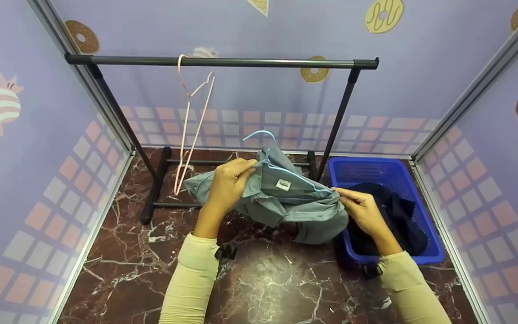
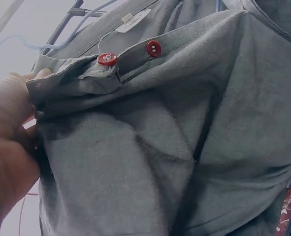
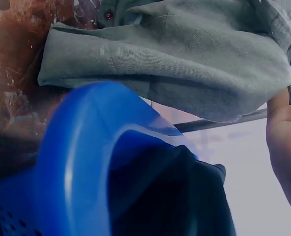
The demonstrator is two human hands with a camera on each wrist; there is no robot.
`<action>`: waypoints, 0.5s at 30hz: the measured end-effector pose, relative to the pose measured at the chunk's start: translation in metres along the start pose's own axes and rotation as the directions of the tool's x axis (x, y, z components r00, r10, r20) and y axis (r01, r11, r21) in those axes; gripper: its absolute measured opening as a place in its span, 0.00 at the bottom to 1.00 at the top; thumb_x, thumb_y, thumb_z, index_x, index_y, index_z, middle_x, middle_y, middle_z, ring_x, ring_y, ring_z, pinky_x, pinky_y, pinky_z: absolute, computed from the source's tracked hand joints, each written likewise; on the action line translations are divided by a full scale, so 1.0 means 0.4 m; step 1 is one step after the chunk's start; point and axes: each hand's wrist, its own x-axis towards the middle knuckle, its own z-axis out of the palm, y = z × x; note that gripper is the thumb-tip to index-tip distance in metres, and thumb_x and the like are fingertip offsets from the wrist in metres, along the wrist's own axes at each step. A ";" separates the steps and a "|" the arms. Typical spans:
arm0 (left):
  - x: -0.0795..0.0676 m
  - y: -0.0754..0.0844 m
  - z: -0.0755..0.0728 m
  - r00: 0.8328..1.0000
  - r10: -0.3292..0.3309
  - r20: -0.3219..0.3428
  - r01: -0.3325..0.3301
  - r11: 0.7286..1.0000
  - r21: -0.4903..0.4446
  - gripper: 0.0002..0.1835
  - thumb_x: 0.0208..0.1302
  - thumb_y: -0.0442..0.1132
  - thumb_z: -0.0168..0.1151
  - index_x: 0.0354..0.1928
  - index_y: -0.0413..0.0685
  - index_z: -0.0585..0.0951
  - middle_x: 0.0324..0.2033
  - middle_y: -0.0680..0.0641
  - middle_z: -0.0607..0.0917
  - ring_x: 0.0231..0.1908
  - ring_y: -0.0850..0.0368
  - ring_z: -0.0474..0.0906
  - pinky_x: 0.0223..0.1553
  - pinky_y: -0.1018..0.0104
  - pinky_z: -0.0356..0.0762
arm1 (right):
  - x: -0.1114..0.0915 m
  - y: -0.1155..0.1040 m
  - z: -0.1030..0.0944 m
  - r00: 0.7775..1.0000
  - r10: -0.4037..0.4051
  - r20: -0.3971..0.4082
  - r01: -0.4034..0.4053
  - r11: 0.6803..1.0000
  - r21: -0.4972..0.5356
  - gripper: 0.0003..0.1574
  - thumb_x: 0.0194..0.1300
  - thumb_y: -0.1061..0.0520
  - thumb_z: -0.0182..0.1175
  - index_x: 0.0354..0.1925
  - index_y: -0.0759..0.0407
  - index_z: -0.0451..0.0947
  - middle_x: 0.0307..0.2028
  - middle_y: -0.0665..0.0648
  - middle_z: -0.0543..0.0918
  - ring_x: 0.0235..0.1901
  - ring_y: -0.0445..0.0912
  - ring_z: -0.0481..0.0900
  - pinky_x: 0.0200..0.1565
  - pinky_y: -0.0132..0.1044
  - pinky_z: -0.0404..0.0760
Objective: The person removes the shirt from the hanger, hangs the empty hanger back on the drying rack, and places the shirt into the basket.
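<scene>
1. Shirt (image 1: pixel 268 208), grey-green: held up between both hands, before the clothes rail (image 1: pixel 263 62)
2. Hanger (image 1: pixel 263 131), light blue: partly within the shirt's neck, hook free
3. Left hand (image 1: pixel 232 177): pinching the shirt's front edge
4. Right hand (image 1: pixel 362 209): pinching the shirt near the hanger's end; grip on wire, cannot tell
5. Risk: hanger could slip out of the shoulder, if fingers loosen
6. Risk: loose cloth might snag the basket (image 1: pixel 367 160) beside it, if lowered rightward
</scene>
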 end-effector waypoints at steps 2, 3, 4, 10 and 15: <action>0.000 -0.001 -0.001 1.000 -0.005 -0.010 0.005 1.000 -0.013 0.10 0.66 0.34 0.68 0.45 0.37 0.90 0.31 0.43 0.89 0.27 0.54 0.80 0.31 0.61 0.81 | -0.003 0.005 0.004 1.000 -0.010 0.005 0.010 1.000 0.013 0.18 0.71 0.73 0.56 0.57 0.79 0.79 0.40 0.47 0.89 0.23 0.31 0.73 0.25 0.20 0.70; 0.001 -0.001 -0.002 1.000 -0.007 -0.016 0.007 1.000 -0.019 0.10 0.66 0.34 0.68 0.45 0.36 0.90 0.31 0.43 0.89 0.27 0.53 0.80 0.32 0.61 0.81 | -0.004 0.006 0.006 1.000 -0.022 0.007 0.022 1.000 -0.007 0.18 0.71 0.74 0.56 0.57 0.79 0.80 0.42 0.47 0.89 0.27 0.32 0.76 0.29 0.20 0.74; 0.001 0.000 -0.002 1.000 -0.011 -0.022 0.010 1.000 -0.027 0.10 0.66 0.34 0.68 0.46 0.36 0.90 0.31 0.43 0.90 0.27 0.53 0.81 0.32 0.61 0.82 | -0.005 0.007 0.009 0.999 -0.033 0.009 0.033 0.999 -0.031 0.17 0.71 0.74 0.57 0.56 0.78 0.80 0.44 0.47 0.89 0.32 0.33 0.79 0.34 0.20 0.77; 0.003 0.004 -0.004 0.998 -0.044 -0.051 0.041 0.998 -0.049 0.11 0.66 0.32 0.68 0.47 0.34 0.89 0.33 0.42 0.90 0.29 0.52 0.82 0.35 0.62 0.83 | -0.011 0.011 0.033 0.998 -0.050 -0.030 0.046 0.991 -0.122 0.17 0.69 0.75 0.58 0.54 0.75 0.83 0.48 0.46 0.89 0.46 0.35 0.85 0.50 0.25 0.82; 0.004 0.005 -0.001 0.996 -0.059 -0.068 0.055 0.997 -0.052 0.11 0.66 0.31 0.68 0.48 0.34 0.89 0.33 0.42 0.90 0.30 0.51 0.83 0.36 0.62 0.83 | -0.009 0.026 0.063 0.996 -0.044 -0.073 0.036 0.992 -0.118 0.18 0.70 0.76 0.56 0.55 0.73 0.83 0.51 0.43 0.88 0.53 0.35 0.85 0.58 0.26 0.80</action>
